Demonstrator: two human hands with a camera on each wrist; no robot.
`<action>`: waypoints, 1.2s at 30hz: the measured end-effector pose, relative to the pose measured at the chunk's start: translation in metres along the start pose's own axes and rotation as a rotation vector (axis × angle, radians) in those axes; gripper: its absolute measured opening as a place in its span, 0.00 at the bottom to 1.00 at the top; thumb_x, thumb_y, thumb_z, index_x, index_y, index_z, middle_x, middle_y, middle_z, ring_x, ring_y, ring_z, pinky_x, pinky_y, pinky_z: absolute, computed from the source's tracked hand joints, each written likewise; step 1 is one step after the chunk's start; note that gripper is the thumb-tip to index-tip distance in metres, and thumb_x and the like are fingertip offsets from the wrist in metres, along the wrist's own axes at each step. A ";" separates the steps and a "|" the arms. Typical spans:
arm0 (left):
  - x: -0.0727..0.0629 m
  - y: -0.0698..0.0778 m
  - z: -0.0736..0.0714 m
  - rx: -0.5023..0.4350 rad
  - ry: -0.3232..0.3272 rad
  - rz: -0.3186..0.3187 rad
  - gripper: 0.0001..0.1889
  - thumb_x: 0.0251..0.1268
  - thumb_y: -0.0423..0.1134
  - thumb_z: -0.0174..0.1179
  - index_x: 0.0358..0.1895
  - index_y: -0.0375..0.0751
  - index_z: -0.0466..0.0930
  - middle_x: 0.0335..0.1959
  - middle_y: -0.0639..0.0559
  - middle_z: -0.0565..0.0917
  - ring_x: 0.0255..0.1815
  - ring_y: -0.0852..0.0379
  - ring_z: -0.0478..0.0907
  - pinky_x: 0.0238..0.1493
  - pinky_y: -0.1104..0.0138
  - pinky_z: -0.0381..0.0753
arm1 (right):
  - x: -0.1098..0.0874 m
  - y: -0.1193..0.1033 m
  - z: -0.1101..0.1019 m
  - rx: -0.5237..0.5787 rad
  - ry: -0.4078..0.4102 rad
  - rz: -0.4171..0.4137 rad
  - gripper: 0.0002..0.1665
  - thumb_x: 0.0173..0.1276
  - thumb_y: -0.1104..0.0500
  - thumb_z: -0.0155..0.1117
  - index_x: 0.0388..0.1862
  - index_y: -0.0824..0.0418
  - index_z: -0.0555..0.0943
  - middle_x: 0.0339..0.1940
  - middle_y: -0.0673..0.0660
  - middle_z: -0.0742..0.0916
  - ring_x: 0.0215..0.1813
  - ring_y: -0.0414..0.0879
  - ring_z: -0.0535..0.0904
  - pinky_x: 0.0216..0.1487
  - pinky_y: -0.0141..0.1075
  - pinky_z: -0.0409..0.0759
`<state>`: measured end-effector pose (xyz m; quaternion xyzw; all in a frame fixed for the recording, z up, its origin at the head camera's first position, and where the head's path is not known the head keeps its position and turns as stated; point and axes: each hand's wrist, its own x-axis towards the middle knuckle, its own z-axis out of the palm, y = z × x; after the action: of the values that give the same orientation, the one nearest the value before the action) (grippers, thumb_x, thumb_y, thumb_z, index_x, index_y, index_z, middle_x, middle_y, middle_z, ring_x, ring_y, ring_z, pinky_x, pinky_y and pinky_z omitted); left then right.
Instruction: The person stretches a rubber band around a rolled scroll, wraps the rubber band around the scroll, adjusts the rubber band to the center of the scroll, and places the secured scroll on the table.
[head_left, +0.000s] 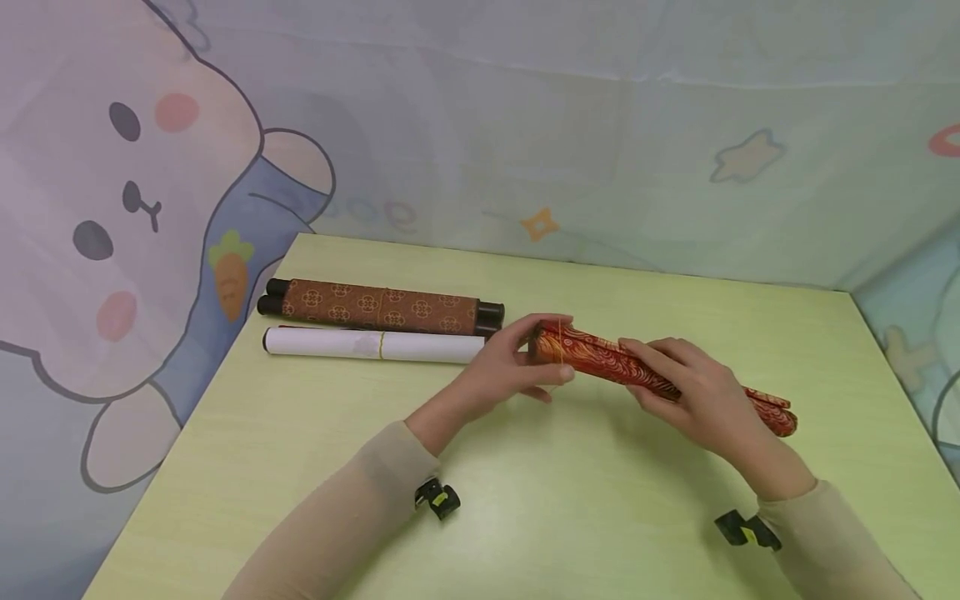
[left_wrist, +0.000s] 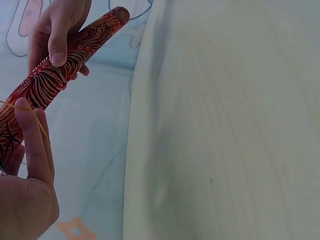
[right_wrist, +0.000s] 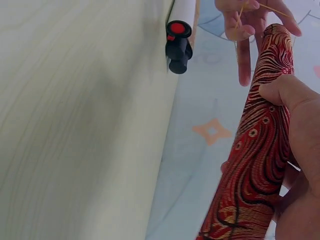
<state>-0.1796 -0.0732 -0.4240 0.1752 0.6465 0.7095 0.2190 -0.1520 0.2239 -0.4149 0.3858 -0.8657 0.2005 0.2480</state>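
Observation:
A red roll (head_left: 600, 360) with swirling gold and black patterns slants above the table in the head view. Its right part lies in my right hand (head_left: 697, 396), thumb on one side and fingers round the other. At the roll's left end, my left hand (head_left: 510, 362) straddles it with thumb and fingers, which hold a thin yellow rubber band (head_left: 559, 343) stretched. The left wrist view shows the band (left_wrist: 41, 122) running over a fingertip beside the roll (left_wrist: 55, 75). In the right wrist view, the left hand's fingers (right_wrist: 244, 60) are spread around the roll's far end.
Left of the hands lie brown flower-patterned scrolls (head_left: 345, 304) with black end knobs. In front of them is a white roll (head_left: 322, 342) with a yellow band round it. The pale table (head_left: 525, 500) meets a printed cloth backdrop (head_left: 480, 150) behind.

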 end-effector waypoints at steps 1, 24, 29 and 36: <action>0.000 -0.001 0.001 -0.012 0.005 -0.011 0.33 0.71 0.35 0.72 0.76 0.54 0.73 0.64 0.44 0.80 0.51 0.49 0.89 0.44 0.51 0.92 | 0.000 0.000 0.000 0.002 0.007 -0.001 0.35 0.84 0.35 0.50 0.70 0.59 0.83 0.46 0.59 0.88 0.40 0.50 0.84 0.32 0.48 0.86; 0.005 -0.010 0.020 -0.050 -0.018 -0.165 0.32 0.78 0.47 0.65 0.80 0.54 0.67 0.68 0.46 0.84 0.38 0.50 0.90 0.40 0.60 0.90 | 0.013 0.002 0.016 0.065 0.082 0.047 0.33 0.84 0.37 0.53 0.72 0.58 0.82 0.48 0.60 0.87 0.26 0.41 0.76 0.26 0.39 0.78; 0.006 -0.010 0.022 -0.027 -0.008 -0.183 0.33 0.76 0.49 0.67 0.80 0.54 0.68 0.64 0.49 0.86 0.37 0.48 0.91 0.42 0.56 0.91 | 0.019 0.003 0.017 0.050 0.082 0.050 0.34 0.84 0.36 0.52 0.71 0.58 0.82 0.46 0.59 0.87 0.27 0.43 0.77 0.26 0.42 0.79; 0.006 -0.008 0.020 0.093 0.030 -0.230 0.33 0.76 0.53 0.68 0.77 0.46 0.74 0.63 0.44 0.87 0.35 0.46 0.92 0.44 0.50 0.92 | 0.023 0.006 0.020 0.055 0.107 0.067 0.34 0.84 0.36 0.53 0.72 0.59 0.82 0.46 0.62 0.87 0.30 0.47 0.81 0.28 0.46 0.81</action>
<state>-0.1734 -0.0531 -0.4303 0.0991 0.6978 0.6514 0.2808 -0.1756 0.2037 -0.4184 0.3521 -0.8577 0.2526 0.2765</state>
